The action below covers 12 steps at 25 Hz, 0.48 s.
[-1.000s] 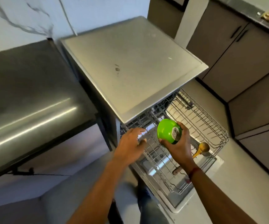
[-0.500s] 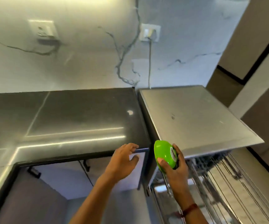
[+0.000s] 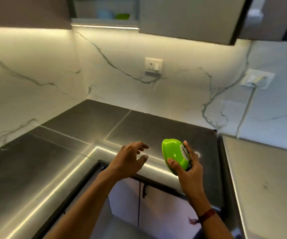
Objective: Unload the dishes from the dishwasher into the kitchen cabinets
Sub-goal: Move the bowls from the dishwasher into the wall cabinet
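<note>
A green bowl (image 3: 175, 155) is gripped, tilted, by the right hand (image 3: 188, 169), thumb on its side. The left hand (image 3: 128, 161) is held empty, fingers (image 3: 141, 145) loosely spread, beside the bowl.

- The green bowl (image 3: 174, 155) carries a round white sticker (image 3: 184, 151) on its underside, with dark print on it; the print is too blurred to read.
- The sticker faces right, toward the right hand (image 3: 188, 167) gripping the bowl.
- No other text, brand, number or sign can be read anywhere.

Both forearms bare, no sleeves visible. R wrist: thin dark-red band (image 3: 206, 215). No rings, no watch seen on fingers (image 3: 171, 163).
</note>
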Each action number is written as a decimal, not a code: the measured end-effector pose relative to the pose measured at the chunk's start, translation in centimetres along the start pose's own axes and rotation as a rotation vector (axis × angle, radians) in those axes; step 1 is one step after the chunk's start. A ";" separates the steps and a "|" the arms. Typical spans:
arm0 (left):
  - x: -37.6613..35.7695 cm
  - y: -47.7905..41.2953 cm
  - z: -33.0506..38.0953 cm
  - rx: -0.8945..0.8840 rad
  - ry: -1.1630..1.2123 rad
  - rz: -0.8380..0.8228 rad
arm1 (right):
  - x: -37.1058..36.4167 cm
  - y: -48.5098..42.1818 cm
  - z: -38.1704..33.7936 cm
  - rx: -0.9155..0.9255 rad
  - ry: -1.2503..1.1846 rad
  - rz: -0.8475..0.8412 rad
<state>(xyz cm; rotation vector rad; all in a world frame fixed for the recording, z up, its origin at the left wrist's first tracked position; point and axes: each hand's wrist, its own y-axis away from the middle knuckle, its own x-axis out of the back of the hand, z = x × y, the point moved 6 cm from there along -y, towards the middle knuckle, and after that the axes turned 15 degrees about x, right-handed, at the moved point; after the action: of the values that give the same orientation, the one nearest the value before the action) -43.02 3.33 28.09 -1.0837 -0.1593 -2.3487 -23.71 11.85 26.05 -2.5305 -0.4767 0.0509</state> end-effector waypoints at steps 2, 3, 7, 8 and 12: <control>3.6 -1.9 -0.9 -0.013 0.010 0.073 | -3.4 -2.4 -1.1 0.031 -0.018 -0.041; 5.2 -2.8 -1.3 -0.017 0.018 0.099 | -4.8 -3.4 -1.5 0.043 -0.019 -0.055; 12.1 -7.3 -3.8 0.000 0.069 0.157 | -12.0 -8.7 -3.8 0.134 0.021 -0.093; 13.9 -8.6 -4.4 0.007 0.108 0.156 | -13.9 -10.2 -4.5 0.159 0.024 -0.100; 22.5 -14.4 -5.2 0.017 0.224 0.164 | -20.1 -17.8 -8.2 0.312 0.112 -0.109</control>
<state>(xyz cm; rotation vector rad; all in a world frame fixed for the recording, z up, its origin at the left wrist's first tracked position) -65.88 4.24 42.85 -0.7861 -0.0066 -2.2946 -47.17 14.52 41.20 -2.1865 -0.5176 -0.0532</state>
